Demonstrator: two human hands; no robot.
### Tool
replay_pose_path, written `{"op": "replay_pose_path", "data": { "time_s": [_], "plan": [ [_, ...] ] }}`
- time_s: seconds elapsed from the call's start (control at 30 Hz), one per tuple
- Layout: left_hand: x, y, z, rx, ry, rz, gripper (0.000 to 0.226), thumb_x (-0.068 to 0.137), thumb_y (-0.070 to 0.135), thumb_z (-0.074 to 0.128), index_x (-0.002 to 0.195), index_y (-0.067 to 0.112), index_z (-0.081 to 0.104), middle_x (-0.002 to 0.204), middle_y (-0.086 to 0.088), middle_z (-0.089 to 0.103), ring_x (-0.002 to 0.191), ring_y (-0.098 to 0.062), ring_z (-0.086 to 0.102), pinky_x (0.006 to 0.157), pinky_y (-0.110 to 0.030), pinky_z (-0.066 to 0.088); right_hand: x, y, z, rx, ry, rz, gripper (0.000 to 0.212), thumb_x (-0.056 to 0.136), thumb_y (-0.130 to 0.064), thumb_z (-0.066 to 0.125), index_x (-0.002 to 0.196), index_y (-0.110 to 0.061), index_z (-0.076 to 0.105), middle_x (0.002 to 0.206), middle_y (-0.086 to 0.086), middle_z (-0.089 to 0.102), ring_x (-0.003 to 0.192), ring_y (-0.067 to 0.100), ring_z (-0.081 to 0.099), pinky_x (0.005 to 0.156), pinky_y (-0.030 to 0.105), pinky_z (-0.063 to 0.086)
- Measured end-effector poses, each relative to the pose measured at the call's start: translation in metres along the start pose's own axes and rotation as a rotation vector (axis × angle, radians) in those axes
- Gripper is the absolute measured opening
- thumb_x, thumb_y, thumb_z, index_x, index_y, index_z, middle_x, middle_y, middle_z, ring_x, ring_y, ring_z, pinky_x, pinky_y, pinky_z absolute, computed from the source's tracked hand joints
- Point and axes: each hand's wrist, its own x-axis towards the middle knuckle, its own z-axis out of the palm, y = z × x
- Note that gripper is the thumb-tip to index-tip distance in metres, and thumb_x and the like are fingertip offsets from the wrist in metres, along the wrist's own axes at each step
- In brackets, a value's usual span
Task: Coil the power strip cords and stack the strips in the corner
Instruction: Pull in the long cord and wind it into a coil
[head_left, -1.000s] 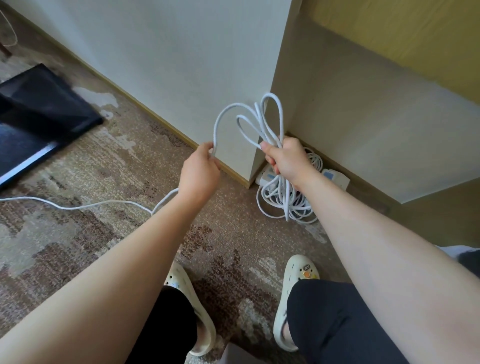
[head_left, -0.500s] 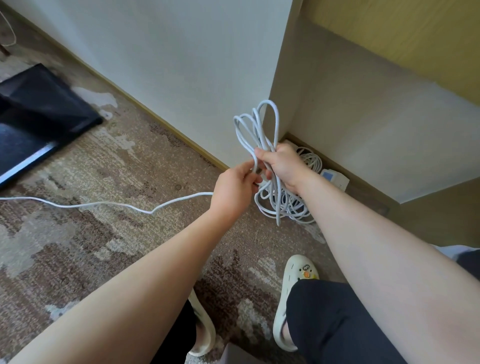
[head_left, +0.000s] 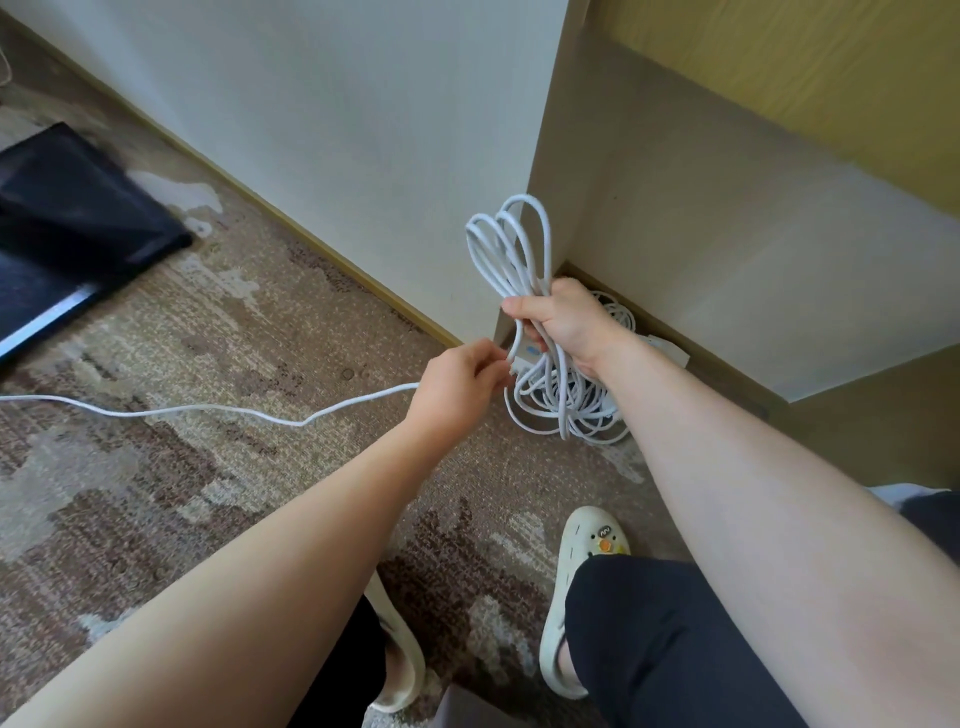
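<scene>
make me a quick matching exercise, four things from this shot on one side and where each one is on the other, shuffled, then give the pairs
Things
1. coiled cord loops
2. loose cord
3. power strip
4. black object

Places
A. on the carpet at the far left
B. gripped in the right hand
C. trailing over the carpet from the left hand
D. on the floor in the corner, behind the right hand

Pairs: 1-B, 2-C, 3-D, 4-A
</scene>
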Motion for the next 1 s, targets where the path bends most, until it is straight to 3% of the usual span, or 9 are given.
{"op": "replay_pose_path", "data": {
  "time_s": [0.1, 0.17, 0.23, 0.37, 0.5, 0.63, 0.77, 0.9, 1.0],
  "plan": [
    [-0.003, -0.015, -0.01, 0.195, -0.052, 0.031, 0.017, 0.095, 0.028, 0.058, 0.081, 0.025, 0.067, 0.064, 0.01, 0.061, 0.046, 0.0, 0.046, 0.046, -0.016, 0.032, 0.0, 0.003, -0.004, 0.003, 0.024, -0.002, 0.019, 0.093, -0.016, 0.065, 0.076, -0.009, 0.064, 0.07, 0.014, 0.06, 0.062, 0.022, 0.052, 0.063, 0.034, 0.042],
    [-0.002, -0.022, -0.013, 0.26, -0.063, -0.042, 0.028, 0.095, 0.039, 0.057, 0.076, 0.022, 0.068, 0.059, 0.008, 0.059, 0.045, -0.005, 0.046, 0.047, -0.023, 0.036, 0.0, 0.006, -0.002, 0.01, 0.003, -0.001, 0.015, 0.094, -0.016, 0.064, 0.081, -0.01, 0.069, 0.075, 0.008, 0.07, 0.068, 0.02, 0.061, 0.063, 0.03, 0.046],
    [-0.002, -0.025, -0.011, 0.194, -0.108, -0.14, 0.035, 0.093, 0.046, 0.057, 0.078, 0.017, 0.072, 0.063, 0.004, 0.066, 0.049, -0.012, 0.053, 0.052, -0.025, 0.046, 0.0, 0.006, 0.005, 0.047, -0.024, 0.003, 0.017, 0.095, -0.015, 0.063, 0.08, -0.01, 0.068, 0.069, 0.002, 0.072, 0.069, 0.017, 0.067, 0.062, 0.027, 0.05],
    [-0.007, -0.015, 0.007, 0.057, -0.105, -0.149, 0.036, 0.093, 0.048, 0.056, 0.076, 0.022, 0.073, 0.061, 0.004, 0.066, 0.048, -0.009, 0.054, 0.054, -0.026, 0.048, 0.001, 0.005, 0.013, 0.12, -0.007, -0.03, 0.025, 0.096, -0.013, 0.062, 0.071, -0.009, 0.063, 0.06, 0.003, 0.064, 0.062, 0.021, 0.063, 0.075, 0.041, 0.056],
    [-0.009, -0.014, 0.012, 0.065, -0.101, -0.119, 0.038, 0.096, 0.045, 0.052, 0.075, 0.02, 0.071, 0.063, 0.003, 0.067, 0.053, -0.009, 0.057, 0.056, -0.026, 0.048, 0.0, 0.004, 0.014, 0.172, -0.015, -0.057, 0.02, 0.098, -0.013, 0.061, 0.078, -0.009, 0.06, 0.064, 0.004, 0.056, 0.05, 0.016, 0.055, 0.061, 0.037, 0.056],
    [-0.008, -0.031, -0.001, 0.192, -0.195, -0.089, 0.031, 0.099, 0.036, 0.048, 0.079, 0.02, 0.066, 0.074, 0.0, 0.069, 0.053, -0.012, 0.053, 0.047, -0.024, 0.041, 0.0, 0.004, 0.011, 0.189, -0.017, -0.086, 0.017, 0.097, -0.011, 0.06, 0.08, -0.01, 0.058, 0.06, 0.0, 0.052, 0.052, 0.014, 0.05, 0.054, 0.03, 0.051],
    [-0.015, -0.069, -0.036, 0.25, -0.279, -0.159, 0.023, 0.099, 0.033, 0.048, 0.086, 0.025, 0.065, 0.072, -0.004, 0.064, 0.053, -0.013, 0.048, 0.048, -0.026, 0.04, 0.002, 0.005, 0.001, 0.218, 0.022, -0.102, 0.015, 0.098, -0.009, 0.059, 0.083, -0.014, 0.058, 0.055, -0.005, 0.049, 0.05, 0.012, 0.045, 0.05, 0.026, 0.046],
    [-0.02, -0.097, -0.077, 0.204, -0.18, -0.189, 0.023, 0.098, 0.036, 0.049, 0.09, 0.028, 0.069, 0.065, 0.004, 0.056, 0.055, -0.012, 0.046, 0.05, -0.025, 0.039, 0.007, 0.006, -0.015, 0.271, 0.125, -0.097, 0.015, 0.096, -0.011, 0.06, 0.082, -0.016, 0.058, 0.053, -0.007, 0.048, 0.047, 0.011, 0.043, 0.047, 0.025, 0.042],
    [-0.023, -0.099, -0.075, 0.304, -0.214, -0.167, 0.024, 0.099, 0.036, 0.049, 0.096, 0.025, 0.07, 0.065, 0.005, 0.057, 0.052, -0.011, 0.045, 0.048, -0.024, 0.037, 0.008, 0.006, -0.01, 0.184, 0.132, -0.136, 0.017, 0.095, -0.013, 0.061, 0.079, -0.016, 0.058, 0.053, -0.007, 0.05, 0.046, 0.011, 0.045, 0.046, 0.026, 0.043]
  ]
}}
